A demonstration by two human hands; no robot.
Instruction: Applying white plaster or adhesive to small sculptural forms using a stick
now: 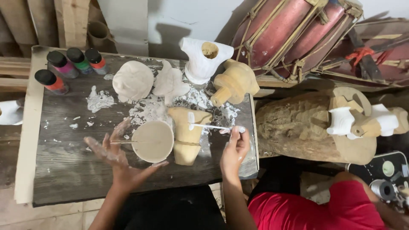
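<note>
Material: pale unpainted wood, part-coated in white primer, on a dark plank table.
Left hand: fingers spread wide, gripping nothing; the thumb side rests at the rim of a round cup of white paste.
Right hand: fingers pinched on a thin brush, whose white-loaded tip touches the upper face of a tan carved wooden figure.
Figure position: lying mid-table, just beside the cup, between the two hands.
Nearby: a white-coated carved piece, an uncoated turned piece, two flat carved blanks, four paint bottles at the far left, white splatter across the planks.
Risk: the cup sits unsupported by the open hand; a nudge could tip paste over the figure. The figure itself is not held, so brush pressure may roll it.
</note>
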